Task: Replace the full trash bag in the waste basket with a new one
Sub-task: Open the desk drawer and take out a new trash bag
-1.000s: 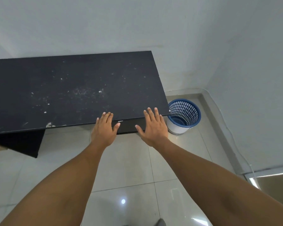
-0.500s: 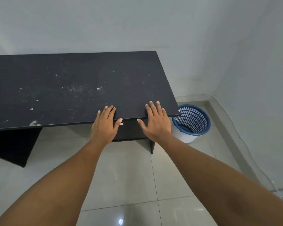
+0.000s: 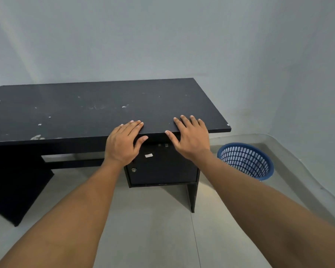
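Grey corner room, looks like nothing's started yet: left hand (image 3: 122,144) and right hand (image 3: 192,140) rest on the tabletop (image 3: 85,109) edge, each grip spread and empty, waste basket (image 3: 247,162) on the floor (image 3: 153,229) beside its right end (can't tell what's inside).

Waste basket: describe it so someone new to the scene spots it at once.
Start at the black desk against the wall. Off its right end, on the tiled floor in the corner, stands the waste basket. It alone is blue, round, with lattice sides.
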`<state>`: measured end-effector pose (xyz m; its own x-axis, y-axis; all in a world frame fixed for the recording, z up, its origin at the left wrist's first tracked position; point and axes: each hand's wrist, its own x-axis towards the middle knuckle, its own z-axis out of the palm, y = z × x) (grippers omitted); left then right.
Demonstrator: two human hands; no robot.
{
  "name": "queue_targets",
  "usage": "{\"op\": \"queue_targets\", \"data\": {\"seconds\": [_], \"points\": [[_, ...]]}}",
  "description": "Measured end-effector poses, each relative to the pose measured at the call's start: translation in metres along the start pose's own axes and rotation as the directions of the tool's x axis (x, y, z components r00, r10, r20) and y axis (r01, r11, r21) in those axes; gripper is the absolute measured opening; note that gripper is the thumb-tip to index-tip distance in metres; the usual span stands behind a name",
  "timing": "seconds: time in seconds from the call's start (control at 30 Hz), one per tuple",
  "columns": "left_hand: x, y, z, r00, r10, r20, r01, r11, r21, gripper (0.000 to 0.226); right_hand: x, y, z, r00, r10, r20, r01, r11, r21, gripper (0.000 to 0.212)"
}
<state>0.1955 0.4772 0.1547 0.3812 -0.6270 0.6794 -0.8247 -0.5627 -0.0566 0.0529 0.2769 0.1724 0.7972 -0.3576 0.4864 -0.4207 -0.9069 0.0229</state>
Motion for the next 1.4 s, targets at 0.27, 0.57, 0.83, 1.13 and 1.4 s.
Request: {"op": "queue_targets", "data": {"seconds": [0.27,0.57,0.83,1.13,1.4], "points": [[-0.005,0.005,0.008,0.993,-0.007,-0.12,0.014,0.998,0.058,0.047,0.001,0.015,0.017,0.968,-0.12,-0.222,0.111,0.992,-0.05,0.069],[-0.007,0.022,0.008,0.981,-0.132,-0.146,0.128,0.991,-0.036,0.047,-0.003,0.014,0.018,0.968,-0.119,-0.219,0.11,0.992,-0.055,0.067],[-0.021,0.032,0.018,0.934,-0.048,-0.355,-0.003,0.99,-0.14,0.029,-0.002,0.016,0.022,0.951,-0.148,-0.271,0.139,0.989,-0.052,0.065],[-0.033,0.052,0.039,0.938,0.225,-0.263,-0.252,0.965,-0.075,0.025,-0.004,0.017,0.021,0.946,-0.157,-0.285,0.154,0.988,-0.031,0.063],[-0.002,0.071,0.054,0.985,-0.171,0.037,0.175,0.97,-0.171,0.035,-0.003,0.021,0.026,0.928,-0.18,-0.325,0.178,0.983,-0.034,0.059]]}}
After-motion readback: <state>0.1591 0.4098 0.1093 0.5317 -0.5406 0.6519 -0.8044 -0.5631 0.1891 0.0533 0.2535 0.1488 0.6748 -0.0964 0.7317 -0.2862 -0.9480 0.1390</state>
